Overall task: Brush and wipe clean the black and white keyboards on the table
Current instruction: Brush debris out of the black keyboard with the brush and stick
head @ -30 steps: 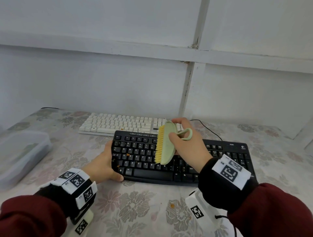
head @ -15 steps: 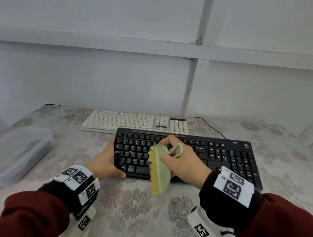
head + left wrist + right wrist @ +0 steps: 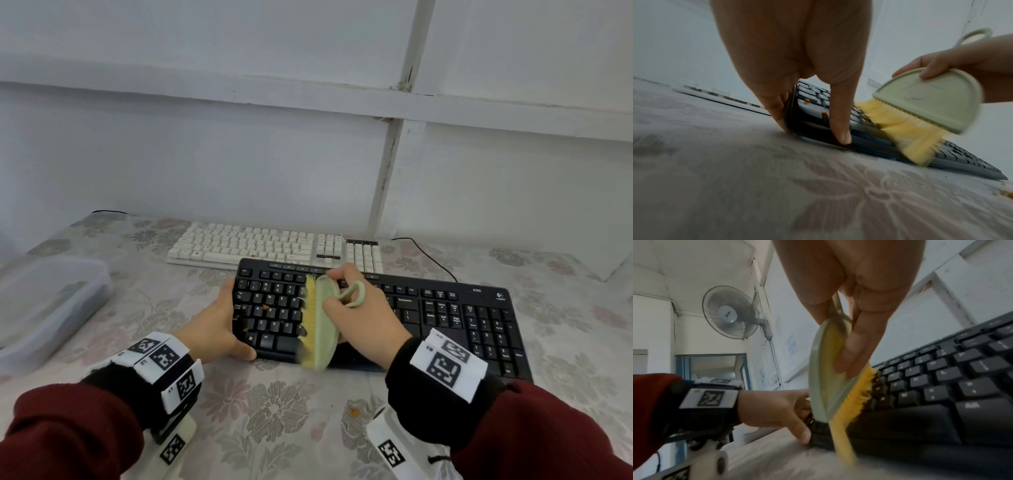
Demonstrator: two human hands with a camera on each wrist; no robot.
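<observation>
A black keyboard [image 3: 445, 315] lies across the flowered table, with orange crumbs among its left keys. Behind it lies a white keyboard [image 3: 260, 248]. My right hand [image 3: 359, 311] grips a pale green brush [image 3: 323, 329] with yellow bristles [image 3: 906, 128] that touch the keys near the keyboard's left half. My left hand [image 3: 215, 325] grips the black keyboard's left end [image 3: 795, 118], thumb on the front edge. In the right wrist view the brush [image 3: 826, 378] sweeps down over the black keyboard's [image 3: 941, 386] front edge.
A clear plastic box [image 3: 48, 301] stands at the table's left. Orange crumbs [image 3: 354, 411] lie on the cloth in front of the keyboard. A black cable [image 3: 428, 257] runs behind the keyboards. A wall closes off the back.
The brush swept from the upper keys down past the keyboard's front edge, then moved back up onto the keys. The left hand kept its hold on the keyboard's end.
</observation>
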